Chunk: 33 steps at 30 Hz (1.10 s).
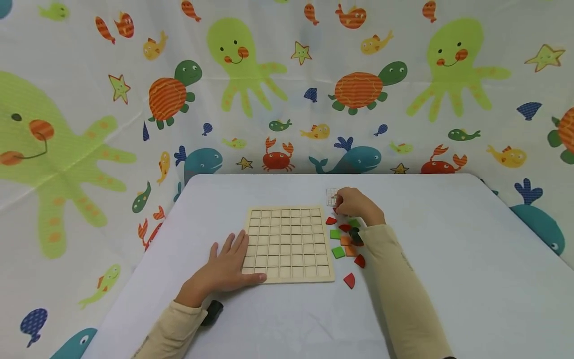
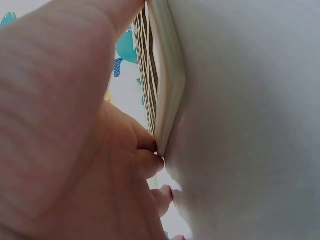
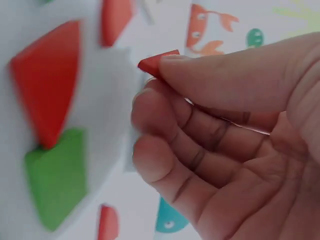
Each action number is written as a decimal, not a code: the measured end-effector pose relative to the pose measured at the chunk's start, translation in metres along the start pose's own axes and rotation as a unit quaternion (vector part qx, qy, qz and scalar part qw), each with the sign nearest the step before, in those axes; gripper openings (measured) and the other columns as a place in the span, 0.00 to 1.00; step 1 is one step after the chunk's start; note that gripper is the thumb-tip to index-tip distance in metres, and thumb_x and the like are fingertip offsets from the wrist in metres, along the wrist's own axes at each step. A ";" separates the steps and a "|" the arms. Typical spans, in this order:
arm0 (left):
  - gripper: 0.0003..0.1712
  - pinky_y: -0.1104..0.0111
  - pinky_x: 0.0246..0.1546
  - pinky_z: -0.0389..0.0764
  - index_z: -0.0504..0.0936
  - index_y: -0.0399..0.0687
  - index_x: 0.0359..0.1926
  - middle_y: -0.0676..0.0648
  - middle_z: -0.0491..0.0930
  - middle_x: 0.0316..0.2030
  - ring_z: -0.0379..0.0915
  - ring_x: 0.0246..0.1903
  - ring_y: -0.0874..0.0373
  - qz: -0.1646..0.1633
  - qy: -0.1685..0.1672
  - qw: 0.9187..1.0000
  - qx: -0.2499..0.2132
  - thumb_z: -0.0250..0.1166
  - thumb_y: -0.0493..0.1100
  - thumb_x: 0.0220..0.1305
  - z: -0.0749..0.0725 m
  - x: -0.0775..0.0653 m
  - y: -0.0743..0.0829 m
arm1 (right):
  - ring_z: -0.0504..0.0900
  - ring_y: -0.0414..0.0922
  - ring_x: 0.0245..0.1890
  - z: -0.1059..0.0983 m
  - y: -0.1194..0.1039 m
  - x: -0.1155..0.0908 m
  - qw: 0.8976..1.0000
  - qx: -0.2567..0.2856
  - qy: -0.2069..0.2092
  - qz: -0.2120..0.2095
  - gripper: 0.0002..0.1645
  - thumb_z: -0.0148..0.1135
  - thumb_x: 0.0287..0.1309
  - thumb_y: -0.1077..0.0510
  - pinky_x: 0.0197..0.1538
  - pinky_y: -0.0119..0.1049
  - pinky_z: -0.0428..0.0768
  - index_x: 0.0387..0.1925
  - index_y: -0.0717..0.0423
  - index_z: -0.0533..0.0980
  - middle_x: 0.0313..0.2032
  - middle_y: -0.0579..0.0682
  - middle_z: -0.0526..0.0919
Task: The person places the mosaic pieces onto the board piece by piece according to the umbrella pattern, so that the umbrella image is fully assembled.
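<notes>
A pale wooden board (image 1: 285,248) with a grid of square cells lies flat on the table. My left hand (image 1: 226,269) rests at its left side with straight, spread fingers, the thumb along the near left corner; the left wrist view shows fingertips touching the board's edge (image 2: 172,85). Beyond the board's far right corner, my right hand (image 1: 356,204) pinches a small red wedge-shaped piece (image 3: 156,63) between thumb and forefinger, above the table. Its other fingers are curled loosely. Below this hand lie loose pieces, among them a red wedge (image 3: 50,75) and a green square (image 3: 57,177).
A small white card with a printed grid (image 1: 332,197) lies by the right hand. Right of the board are green squares (image 1: 338,253), orange squares (image 1: 351,251) and several red wedges (image 1: 350,280), partly hidden by the right sleeve. A sea-animal curtain (image 1: 278,119) hangs behind the white table (image 1: 287,324).
</notes>
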<state>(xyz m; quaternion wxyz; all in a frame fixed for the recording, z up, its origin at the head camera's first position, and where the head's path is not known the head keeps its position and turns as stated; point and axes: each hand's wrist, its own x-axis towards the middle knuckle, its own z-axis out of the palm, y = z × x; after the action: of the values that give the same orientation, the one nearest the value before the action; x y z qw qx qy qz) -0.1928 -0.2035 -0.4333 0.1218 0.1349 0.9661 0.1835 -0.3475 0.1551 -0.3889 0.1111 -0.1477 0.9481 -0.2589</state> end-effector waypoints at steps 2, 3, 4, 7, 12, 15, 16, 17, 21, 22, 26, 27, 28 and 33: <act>0.73 0.29 0.73 0.35 0.45 0.28 0.83 0.31 0.43 0.84 0.33 0.82 0.30 -0.002 0.000 1.000 0.002 0.71 0.73 0.62 0.000 -0.001 0.000 | 0.77 0.49 0.30 0.000 -0.006 0.000 0.999 0.027 0.016 -0.027 0.02 0.63 0.66 0.66 0.37 0.40 0.79 0.39 0.63 0.78 0.33 0.55 0.80; 0.73 0.29 0.73 0.35 0.45 0.28 0.83 0.31 0.43 0.84 0.33 0.82 0.30 -0.003 0.000 1.000 0.004 0.71 0.74 0.62 -0.001 -0.001 -0.001 | 0.78 0.49 0.30 0.001 -0.011 0.001 0.998 0.041 0.022 -0.040 0.02 0.63 0.67 0.66 0.37 0.40 0.80 0.39 0.63 0.78 0.33 0.55 0.81; 0.73 0.29 0.73 0.35 0.46 0.28 0.83 0.31 0.43 0.84 0.33 0.82 0.30 -0.004 0.002 1.000 0.004 0.71 0.73 0.62 -0.001 -0.002 -0.001 | 0.78 0.49 0.30 0.002 -0.016 0.002 0.997 0.053 0.028 -0.056 0.02 0.63 0.67 0.66 0.38 0.41 0.81 0.39 0.63 0.79 0.33 0.55 0.82; 0.73 0.29 0.73 0.35 0.45 0.28 0.83 0.31 0.43 0.84 0.33 0.82 0.30 -0.005 0.003 1.000 0.003 0.71 0.73 0.62 -0.002 -0.003 -0.002 | 0.80 0.49 0.32 0.008 -0.033 0.006 0.991 0.086 0.034 -0.095 0.03 0.62 0.68 0.67 0.41 0.42 0.82 0.41 0.63 0.80 0.35 0.55 0.83; 0.73 0.29 0.73 0.34 0.45 0.28 0.84 0.31 0.42 0.84 0.33 0.82 0.31 -0.005 -0.002 1.000 0.000 0.69 0.75 0.62 0.001 -0.002 -0.002 | 0.79 0.50 0.36 0.027 -0.057 0.011 0.986 0.098 0.023 -0.134 0.03 0.62 0.70 0.67 0.45 0.43 0.80 0.42 0.63 0.80 0.38 0.54 0.84; 0.73 0.29 0.73 0.34 0.45 0.29 0.84 0.32 0.42 0.84 0.32 0.82 0.31 -0.003 -0.003 1.000 -0.002 0.69 0.75 0.63 0.002 -0.001 -0.001 | 0.79 0.50 0.38 0.038 -0.067 0.014 0.984 0.097 0.015 -0.147 0.04 0.62 0.70 0.69 0.45 0.43 0.79 0.42 0.63 0.81 0.39 0.54 0.84; 0.73 0.29 0.73 0.34 0.45 0.29 0.84 0.32 0.42 0.84 0.32 0.82 0.31 -0.003 -0.002 1.000 -0.001 0.69 0.75 0.63 0.002 0.000 -0.001 | 0.79 0.50 0.38 0.042 -0.070 0.015 0.984 0.096 0.013 -0.151 0.04 0.61 0.70 0.69 0.45 0.43 0.79 0.42 0.63 0.81 0.39 0.54 0.84; 0.73 0.29 0.73 0.34 0.45 0.29 0.84 0.32 0.42 0.84 0.32 0.82 0.31 -0.001 0.000 1.000 0.000 0.69 0.75 0.63 0.002 0.000 -0.001 | 0.79 0.50 0.38 0.046 -0.071 0.017 0.983 0.096 0.012 -0.156 0.05 0.61 0.70 0.70 0.46 0.43 0.79 0.42 0.63 0.81 0.39 0.54 0.85; 0.72 0.29 0.73 0.35 0.46 0.29 0.84 0.32 0.43 0.84 0.33 0.82 0.31 0.003 0.005 1.000 0.005 0.69 0.75 0.63 0.004 0.003 -0.001 | 0.80 0.49 0.38 0.057 -0.075 0.024 0.981 0.080 0.013 -0.174 0.07 0.60 0.69 0.72 0.47 0.43 0.80 0.42 0.62 0.82 0.37 0.53 0.84; 0.72 0.29 0.73 0.35 0.46 0.29 0.84 0.32 0.43 0.84 0.34 0.82 0.31 0.005 0.006 1.000 0.006 0.69 0.75 0.63 0.005 0.004 -0.001 | 0.79 0.49 0.37 0.060 -0.075 0.025 0.981 0.072 0.014 -0.179 0.08 0.60 0.69 0.72 0.47 0.42 0.80 0.41 0.61 0.82 0.37 0.53 0.84; 0.73 0.29 0.73 0.35 0.46 0.30 0.84 0.33 0.43 0.84 0.33 0.82 0.31 0.003 0.004 1.000 0.011 0.69 0.75 0.62 0.007 0.006 -0.003 | 0.77 0.48 0.35 0.066 -0.076 0.026 0.979 0.048 0.020 -0.198 0.10 0.59 0.66 0.74 0.45 0.41 0.79 0.40 0.62 0.83 0.34 0.52 0.83; 0.73 0.29 0.73 0.34 0.46 0.30 0.84 0.33 0.43 0.84 0.33 0.82 0.31 0.003 0.004 1.000 0.010 0.69 0.75 0.62 0.007 0.006 -0.003 | 0.77 0.48 0.35 0.067 -0.077 0.026 0.978 0.043 0.022 -0.202 0.10 0.59 0.65 0.74 0.45 0.41 0.79 0.39 0.62 0.83 0.33 0.52 0.83; 0.73 0.29 0.73 0.34 0.46 0.30 0.84 0.33 0.43 0.84 0.33 0.83 0.31 0.003 0.004 1.000 0.011 0.69 0.75 0.62 0.007 0.007 -0.003 | 0.77 0.48 0.34 0.067 -0.078 0.025 0.978 0.040 0.023 -0.205 0.10 0.58 0.65 0.74 0.44 0.41 0.79 0.39 0.63 0.83 0.33 0.52 0.83; 0.73 0.29 0.73 0.35 0.46 0.29 0.84 0.33 0.43 0.84 0.33 0.82 0.31 0.001 0.005 1.000 0.013 0.69 0.76 0.63 0.006 0.007 -0.004 | 0.76 0.47 0.34 0.070 -0.082 0.026 0.978 0.034 0.018 -0.203 0.12 0.56 0.65 0.75 0.43 0.39 0.77 0.39 0.63 0.83 0.34 0.53 0.83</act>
<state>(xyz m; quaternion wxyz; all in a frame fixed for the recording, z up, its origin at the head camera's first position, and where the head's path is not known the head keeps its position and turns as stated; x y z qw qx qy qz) -0.1980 -0.2030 -0.4416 0.1150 0.1366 0.9689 0.1716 -0.3331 0.0473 -0.4083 0.0444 -0.3286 0.8909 -0.3103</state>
